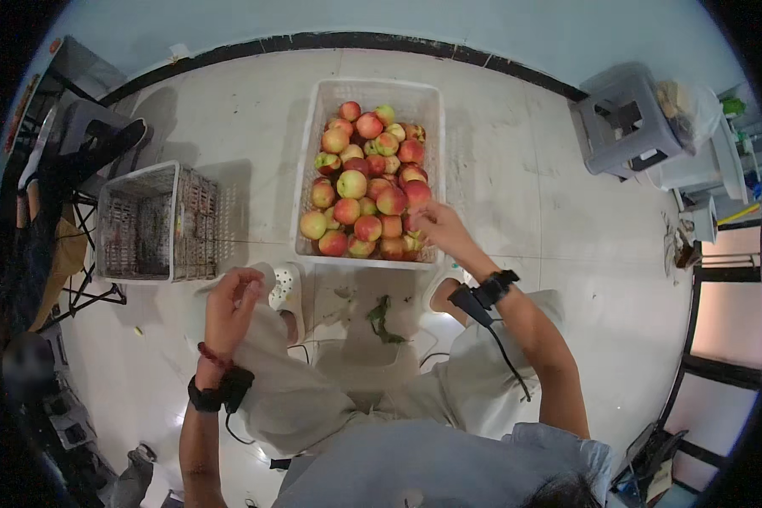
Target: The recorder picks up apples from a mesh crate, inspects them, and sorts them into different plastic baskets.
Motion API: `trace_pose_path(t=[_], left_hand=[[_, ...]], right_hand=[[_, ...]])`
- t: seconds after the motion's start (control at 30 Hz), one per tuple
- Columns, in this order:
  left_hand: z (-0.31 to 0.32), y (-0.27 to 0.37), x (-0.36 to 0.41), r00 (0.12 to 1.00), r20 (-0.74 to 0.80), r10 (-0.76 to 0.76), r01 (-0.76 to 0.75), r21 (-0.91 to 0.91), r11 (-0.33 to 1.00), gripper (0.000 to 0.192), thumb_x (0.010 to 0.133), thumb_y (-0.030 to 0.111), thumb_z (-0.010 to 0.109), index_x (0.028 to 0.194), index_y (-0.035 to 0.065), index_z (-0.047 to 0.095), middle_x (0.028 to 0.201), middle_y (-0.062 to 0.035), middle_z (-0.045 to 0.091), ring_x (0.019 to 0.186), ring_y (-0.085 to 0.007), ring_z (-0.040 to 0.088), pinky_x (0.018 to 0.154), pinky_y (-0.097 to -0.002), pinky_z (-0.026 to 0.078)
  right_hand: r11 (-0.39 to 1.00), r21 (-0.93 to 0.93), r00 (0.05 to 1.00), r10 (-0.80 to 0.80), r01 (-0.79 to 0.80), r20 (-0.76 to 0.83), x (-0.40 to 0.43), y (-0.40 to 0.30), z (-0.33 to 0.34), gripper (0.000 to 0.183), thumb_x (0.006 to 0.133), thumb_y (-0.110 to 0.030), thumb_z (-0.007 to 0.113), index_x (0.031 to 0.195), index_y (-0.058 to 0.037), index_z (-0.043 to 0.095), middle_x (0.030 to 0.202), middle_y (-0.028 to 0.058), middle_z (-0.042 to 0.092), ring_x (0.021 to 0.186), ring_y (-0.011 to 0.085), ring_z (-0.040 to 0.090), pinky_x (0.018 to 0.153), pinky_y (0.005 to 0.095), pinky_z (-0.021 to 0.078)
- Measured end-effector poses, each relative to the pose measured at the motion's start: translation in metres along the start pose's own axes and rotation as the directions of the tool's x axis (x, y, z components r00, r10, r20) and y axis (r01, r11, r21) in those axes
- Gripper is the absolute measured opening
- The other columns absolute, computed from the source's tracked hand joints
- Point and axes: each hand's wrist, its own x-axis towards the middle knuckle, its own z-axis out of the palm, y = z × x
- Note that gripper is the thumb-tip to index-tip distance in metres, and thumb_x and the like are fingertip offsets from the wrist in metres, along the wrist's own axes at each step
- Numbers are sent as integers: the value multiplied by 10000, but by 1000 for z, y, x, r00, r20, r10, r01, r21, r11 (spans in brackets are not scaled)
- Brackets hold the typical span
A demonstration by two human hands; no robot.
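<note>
A white plastic crate (444,171) stands on the floor before me, holding many red and yellow-green fruits that look like nectarines (352,185). My right hand (441,232) is at the crate's right side, its fingertips by a red fruit near the front right; whether they grip it I cannot tell. Over my left knee, in front of the crate and to its left, my left hand (235,305) is raised with loosely curled fingers and no visible object in it. Each wrist wears a black strapped device with a cable.
An empty, stained plastic crate (175,222) lies at the left, beside a person's dark-clothed legs (70,171). Green leaf scraps (381,320) lie on the tiles between my feet. A grey plastic stool (628,120) with bags stands at the right.
</note>
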Motion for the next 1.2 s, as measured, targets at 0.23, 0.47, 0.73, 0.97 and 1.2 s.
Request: trace_pose_path(t=[0.23,0.47,0.73,0.97,1.2], left_hand=[[-9,-3,-10,996,83,15,-59,553,831,266,802,74,674,1052,76,583,917,-133,587,743,-270,625,638,-368,500],[-22,-7,-7,957,37,288,-242,649,721,454,769,106,736,1191,106,571,936,-72,552,693,-246,601,566,-363,510],[-16,-13,-5,933,309,182,-358,784,507,578,845,253,690,1350,131,435,777,-88,600,546,-284,607,456,-384,479],[-32,31,-34,830,385,-404,317,270,909,312,943,169,541,1242,119,468,682,-89,574,542,-217,566,541,-351,473],[20,-20,-164,767,584,-265,348,-31,937,262,960,177,528,1210,107,487,790,-83,568,602,-171,549,578,-308,461]], right_hand=[[778,-595,926,-351,204,-142,36,1,37,611,744,-128,693,1295,-42,444,1138,185,527,1035,371,556,852,425,495],[808,-588,952,-193,17,-237,63,13,35,629,744,-124,688,1302,-35,410,1194,219,475,1089,426,510,905,472,463],[824,-545,963,-251,159,-98,82,25,36,664,752,-148,672,1334,-27,375,1207,232,496,1095,436,525,892,488,474],[727,-687,999,9,17,34,82,21,39,869,655,-93,725,1413,-42,302,1254,245,481,1204,438,447,989,473,428],[696,-705,988,-146,134,44,96,37,50,752,625,-63,734,1311,-34,427,1209,214,515,1172,398,477,951,448,450]])
